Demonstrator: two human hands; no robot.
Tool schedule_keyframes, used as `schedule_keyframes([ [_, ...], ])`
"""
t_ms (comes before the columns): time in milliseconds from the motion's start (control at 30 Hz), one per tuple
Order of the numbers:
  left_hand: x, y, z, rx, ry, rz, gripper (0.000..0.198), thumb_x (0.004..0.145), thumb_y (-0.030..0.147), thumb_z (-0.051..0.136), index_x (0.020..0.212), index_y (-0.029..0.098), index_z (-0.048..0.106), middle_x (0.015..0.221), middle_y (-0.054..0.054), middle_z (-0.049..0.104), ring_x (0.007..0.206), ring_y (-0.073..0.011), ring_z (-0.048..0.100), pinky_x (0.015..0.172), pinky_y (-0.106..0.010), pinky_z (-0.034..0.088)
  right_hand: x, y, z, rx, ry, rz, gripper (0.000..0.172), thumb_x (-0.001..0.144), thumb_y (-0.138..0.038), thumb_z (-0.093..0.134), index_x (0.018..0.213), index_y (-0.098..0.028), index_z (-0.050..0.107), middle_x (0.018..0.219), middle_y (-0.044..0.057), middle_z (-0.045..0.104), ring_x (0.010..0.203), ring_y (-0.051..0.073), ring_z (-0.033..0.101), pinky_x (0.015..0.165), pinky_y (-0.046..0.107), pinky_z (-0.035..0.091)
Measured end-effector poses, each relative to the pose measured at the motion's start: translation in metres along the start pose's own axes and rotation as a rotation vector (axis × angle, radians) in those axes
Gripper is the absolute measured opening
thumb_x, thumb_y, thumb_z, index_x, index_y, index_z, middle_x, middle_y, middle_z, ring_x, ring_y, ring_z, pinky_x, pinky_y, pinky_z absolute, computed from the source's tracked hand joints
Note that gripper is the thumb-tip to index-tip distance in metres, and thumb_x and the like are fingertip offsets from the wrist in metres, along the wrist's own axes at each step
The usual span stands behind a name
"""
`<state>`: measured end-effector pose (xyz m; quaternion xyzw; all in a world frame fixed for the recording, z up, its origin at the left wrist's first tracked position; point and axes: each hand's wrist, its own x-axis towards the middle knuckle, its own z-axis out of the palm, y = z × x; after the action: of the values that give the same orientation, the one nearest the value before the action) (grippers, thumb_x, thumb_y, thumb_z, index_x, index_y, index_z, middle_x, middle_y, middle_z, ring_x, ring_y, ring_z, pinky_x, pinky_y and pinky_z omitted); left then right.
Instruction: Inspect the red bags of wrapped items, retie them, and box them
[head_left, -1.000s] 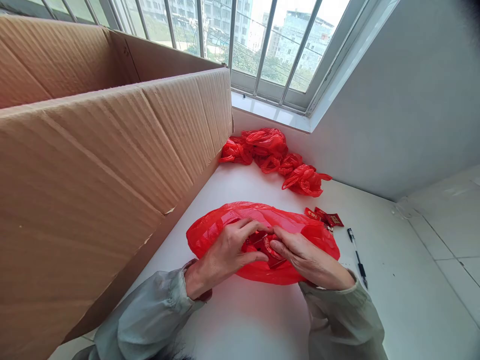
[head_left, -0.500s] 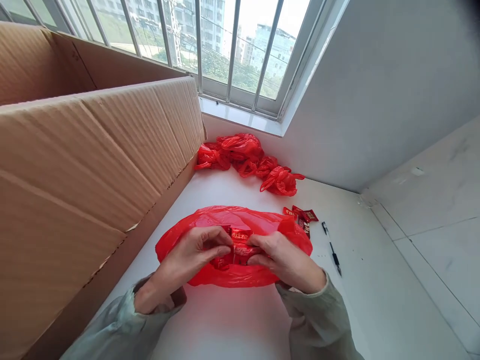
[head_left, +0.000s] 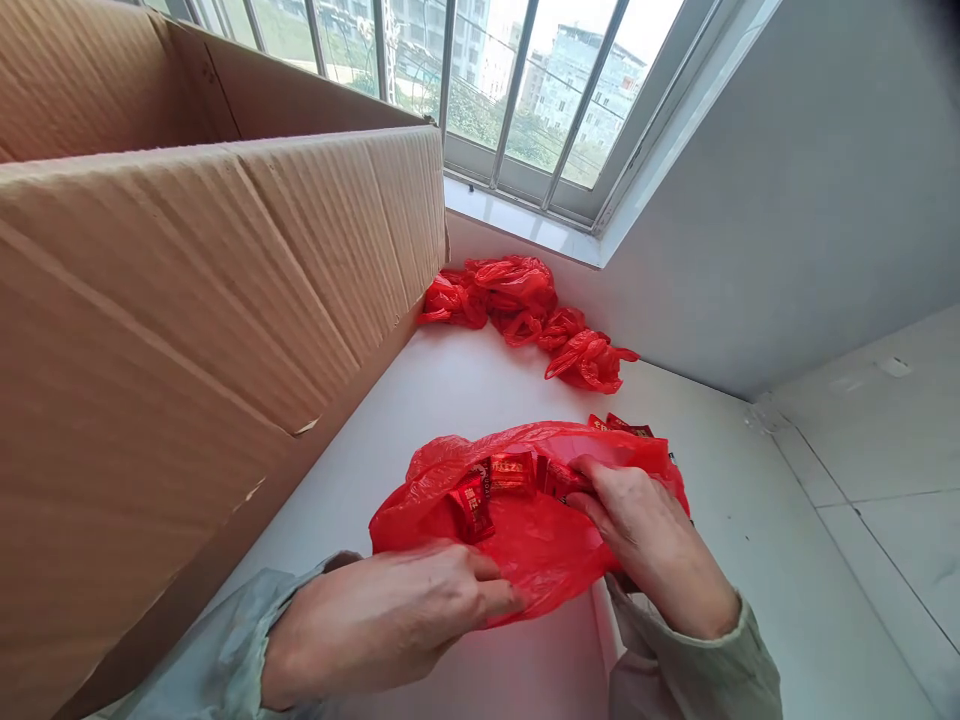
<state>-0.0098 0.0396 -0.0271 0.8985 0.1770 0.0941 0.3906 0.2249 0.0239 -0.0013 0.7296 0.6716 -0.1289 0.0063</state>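
A red plastic bag (head_left: 536, 545) lies open on the white surface in front of me. Inside it, along the far side, are small red wrapped packets (head_left: 512, 472) with yellow print, one of them a tilted packet (head_left: 473, 505) at the left. My right hand (head_left: 652, 530) reaches over the bag's right side, thumb and finger closed on another red packet (head_left: 556, 478). At the near rim, my left hand (head_left: 420, 615) has its fingers closed on the bag's edge; its thumb is hidden.
A tall cardboard box (head_left: 225, 300) stands at the left. Several knotted red bags (head_left: 517, 285) lie by the wall under the barred window (head_left: 517, 90). More red packets (head_left: 630, 427) show behind the open bag, which hides most of a pen.
My left hand has moved from the packets down to the bag's near rim. My right hand has shifted right with a packet. The view has turned left, and the bag now covers most of the pen.
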Motion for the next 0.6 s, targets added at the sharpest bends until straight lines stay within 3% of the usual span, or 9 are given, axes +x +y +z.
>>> schedule_keyframes([
  [100, -0.008, 0.006, -0.019, -0.036, -0.022, -0.009, 0.049, 0.086, 0.004, 0.045, 0.119, 0.038, 0.061, 0.1, 0.003, 0.07, 0.09, -0.0187, 0.066, 0.072, -0.023, 0.049, 0.002, -0.011, 0.003, 0.099, -0.088, -0.117, 0.013, 0.087, -0.018, 0.046, 0.085, -0.021, 0.058, 0.076, 0.003, 0.066, 0.067, 0.017, 0.061, 0.057, 0.024, 0.034],
  [200, -0.014, 0.009, -0.036, -0.02, -0.026, -0.014, 0.042, 0.09, 0.01, 0.049, 0.118, 0.039, 0.061, 0.099, 0.004, 0.07, 0.086, -0.0163, 0.066, 0.069, -0.022, 0.049, 0.007, -0.018, 0.01, 0.097, -0.134, -0.167, 0.016, 0.088, -0.02, 0.047, 0.092, -0.02, 0.063, 0.08, 0.005, 0.068, 0.07, 0.017, 0.063, 0.057, 0.024, 0.036],
  [267, -0.016, 0.009, -0.042, 0.029, 0.152, 0.03, 0.035, 0.09, 0.013, 0.053, 0.113, 0.039, 0.064, 0.088, 0.004, 0.07, 0.076, -0.0147, 0.065, 0.067, -0.023, 0.05, 0.008, -0.02, 0.012, 0.066, -0.094, -0.164, 0.024, 0.09, -0.017, 0.044, 0.102, -0.021, 0.064, 0.086, 0.007, 0.068, 0.075, 0.018, 0.064, 0.059, 0.025, 0.039],
  [333, -0.015, 0.007, -0.043, 0.125, 0.489, 0.105, 0.035, 0.086, 0.013, 0.06, 0.108, 0.038, 0.065, 0.078, 0.005, 0.068, 0.073, -0.0152, 0.063, 0.07, -0.025, 0.052, 0.003, -0.023, 0.006, 0.093, -0.052, -0.202, 0.031, 0.092, -0.015, 0.04, 0.112, -0.023, 0.063, 0.093, 0.007, 0.069, 0.081, 0.019, 0.065, 0.063, 0.025, 0.042],
  [400, -0.01, 0.002, -0.041, 0.264, 0.768, 0.131, 0.034, 0.08, 0.014, 0.067, 0.104, 0.038, 0.066, 0.088, 0.003, 0.066, 0.087, -0.0188, 0.061, 0.083, -0.032, 0.051, -0.009, -0.021, -0.006, 0.183, -0.035, -0.31, 0.035, 0.094, -0.015, 0.038, 0.116, -0.027, 0.062, 0.099, 0.005, 0.07, 0.085, 0.018, 0.066, 0.067, 0.025, 0.046],
  [433, -0.007, -0.001, -0.04, 0.333, 0.832, 0.11, 0.03, 0.079, 0.018, 0.069, 0.101, 0.037, 0.068, 0.1, 0.001, 0.065, 0.099, -0.0218, 0.058, 0.09, -0.037, 0.049, -0.018, -0.018, -0.014, 0.244, -0.018, -0.377, 0.035, 0.095, -0.016, 0.038, 0.116, -0.029, 0.062, 0.101, 0.003, 0.07, 0.087, 0.016, 0.066, 0.07, 0.024, 0.048],
  [500, 0.001, -0.01, -0.038, 0.427, 0.82, 0.02, 0.015, 0.082, 0.026, 0.066, 0.094, 0.035, 0.071, 0.126, 0.0, 0.053, 0.12, -0.0278, 0.046, 0.101, -0.045, 0.042, -0.032, -0.004, -0.03, 0.371, 0.15, -0.434, 0.031, 0.095, -0.02, 0.041, 0.112, -0.033, 0.064, 0.102, -0.001, 0.07, 0.089, 0.015, 0.066, 0.075, 0.024, 0.049],
  [600, 0.007, -0.03, -0.036, 0.461, 0.69, -0.108, 0.021, 0.091, 0.035, 0.051, 0.1, 0.034, 0.07, 0.142, -0.002, 0.04, 0.127, -0.0291, 0.043, 0.101, -0.044, 0.042, -0.032, 0.031, -0.04, 0.466, 0.753, -0.187, 0.021, 0.093, -0.029, 0.049, 0.105, -0.03, 0.067, 0.09, 0.0, 0.07, 0.081, 0.015, 0.066, 0.075, 0.026, 0.05],
])
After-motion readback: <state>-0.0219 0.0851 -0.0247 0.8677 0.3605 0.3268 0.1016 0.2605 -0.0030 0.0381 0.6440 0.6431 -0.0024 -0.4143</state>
